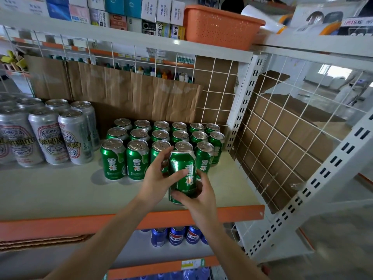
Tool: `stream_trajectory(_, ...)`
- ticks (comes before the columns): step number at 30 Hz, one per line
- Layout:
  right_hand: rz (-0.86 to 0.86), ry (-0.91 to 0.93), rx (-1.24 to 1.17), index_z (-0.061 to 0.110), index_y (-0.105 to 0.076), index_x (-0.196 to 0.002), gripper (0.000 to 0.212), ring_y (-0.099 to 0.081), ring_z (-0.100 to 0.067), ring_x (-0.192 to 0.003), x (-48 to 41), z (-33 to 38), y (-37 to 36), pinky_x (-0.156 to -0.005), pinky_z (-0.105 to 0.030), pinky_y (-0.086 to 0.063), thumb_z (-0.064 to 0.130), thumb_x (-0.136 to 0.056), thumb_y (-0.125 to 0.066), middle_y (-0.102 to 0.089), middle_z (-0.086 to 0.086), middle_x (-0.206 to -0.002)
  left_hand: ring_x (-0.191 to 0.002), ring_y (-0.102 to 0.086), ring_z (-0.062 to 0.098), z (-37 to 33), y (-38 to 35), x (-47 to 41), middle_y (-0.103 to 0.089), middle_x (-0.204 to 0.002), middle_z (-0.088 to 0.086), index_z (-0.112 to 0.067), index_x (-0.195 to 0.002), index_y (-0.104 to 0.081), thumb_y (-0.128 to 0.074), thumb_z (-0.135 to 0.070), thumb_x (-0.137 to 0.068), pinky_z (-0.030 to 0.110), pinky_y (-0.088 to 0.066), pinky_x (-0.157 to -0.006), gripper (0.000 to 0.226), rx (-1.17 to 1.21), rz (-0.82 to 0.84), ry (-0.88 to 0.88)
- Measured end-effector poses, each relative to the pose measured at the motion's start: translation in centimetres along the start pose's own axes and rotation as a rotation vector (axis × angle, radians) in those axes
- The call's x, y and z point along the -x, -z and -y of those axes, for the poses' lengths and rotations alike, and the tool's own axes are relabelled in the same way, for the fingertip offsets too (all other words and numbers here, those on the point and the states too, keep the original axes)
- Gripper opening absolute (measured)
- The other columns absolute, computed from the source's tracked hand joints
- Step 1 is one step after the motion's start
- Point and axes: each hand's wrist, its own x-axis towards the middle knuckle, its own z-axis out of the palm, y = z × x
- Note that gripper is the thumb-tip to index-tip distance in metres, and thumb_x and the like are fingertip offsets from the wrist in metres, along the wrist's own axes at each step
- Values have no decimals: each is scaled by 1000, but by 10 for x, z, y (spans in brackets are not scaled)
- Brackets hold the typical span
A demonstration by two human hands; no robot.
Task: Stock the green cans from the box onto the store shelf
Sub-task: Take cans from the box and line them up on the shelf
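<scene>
A green can (182,174) stands upright at the front of the white shelf (60,190), held between both hands. My left hand (159,174) grips its left side with the thumb across the front. My right hand (198,196) wraps its lower right side and base. Directly behind it stand several rows of matching green cans (137,160), filling the right half of the shelf up to a brown cardboard backing (141,93). The box is not in view.
Tall silver cans (48,136) stand at the shelf's left. A white wire grid panel (282,142) and perforated upright (240,118) close the right side. An orange basket (220,27) and small boxes sit on the shelf above. Blue cans (177,235) stand on the shelf below.
</scene>
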Motion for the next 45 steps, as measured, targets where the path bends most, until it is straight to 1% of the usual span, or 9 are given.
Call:
stream_trajectory(7,51,15,44,22,-46,-128,83,-64,-8,-101,-1,3,7,-84,-34,-55,43,-56,-81,-66,5,-111,-94,-65,6,1,5,-2,-68,-103,-4,-27,-120,-51,-80,-25,-66,24,-55,-78,62,10,21,-10)
stream_trajectory(10,112,17,40,31,-48,-119,64,-65,-6,-98,-4,8,17,-82,-23,-53,21,-67,-83,-68,7,-104,-98,-65,9,-2,9,-4,-68,-107,1,-19,-125,-52,-78,-21,-65,23,-54,-79,66,51,43,-3)
stream_trajectory(15,240,-19,-8,30,-51,-113,58,-66,-8,-98,-13,21,34,-80,-25,-54,19,-65,-82,-68,5,-104,-100,-64,7,-5,16,-6,-68,-107,1,-27,-118,-52,-82,-15,-65,18,-52,-77,62,76,155,14)
stream_trajectory(21,276,-48,20,28,-53,-112,58,-64,-11,-101,-21,26,42,-85,-26,-53,29,-60,-79,-67,4,-106,-107,-62,13,-5,17,-9,-67,-114,1,-18,-127,-52,-76,-31,-60,23,-51,-81,72,102,240,29)
stream_trajectory(27,235,1,42,25,-56,-112,51,-65,-13,-102,-21,21,48,-87,-29,-53,18,-65,-77,-69,1,-106,-110,-61,12,-1,9,-13,-63,-120,1,-21,-127,-49,-70,-9,-70,21,-50,-84,62,101,302,12)
stream_trajectory(34,212,-23,95,20,-51,-121,60,-62,-11,-106,-25,8,76,-89,-27,-51,14,-67,-78,-65,0,-115,-124,-44,-2,26,14,-12,-48,-133,-14,-25,-135,-41,-64,-43,-81,23,-37,-105,61,-330,325,-6)
stream_trajectory(38,202,-63,113,20,-49,-123,70,-61,-8,-108,-32,3,97,-92,-27,-49,25,-61,-82,-64,4,-116,-118,-39,-2,50,28,-3,-42,-131,-16,-24,-136,-43,-47,-69,-75,10,-31,-92,75,-685,349,19)
stream_trajectory(41,196,-92,140,26,-48,-116,67,-59,-7,-107,-38,-2,111,-86,-19,-48,19,-61,-85,-61,7,-116,-115,-40,-3,63,35,1,-41,-131,-15,-23,-134,-45,-56,-48,-86,-2,-30,-85,54,-749,407,50)
stream_trajectory(45,178,-96,123,26,-44,-112,58,-56,9,-97,-47,-9,124,-76,-5,-45,4,-70,-78,-56,6,-114,-128,-41,14,80,41,3,-43,-140,-3,-19,-134,-46,-60,-38,-88,26,-31,-109,52,-874,376,63)
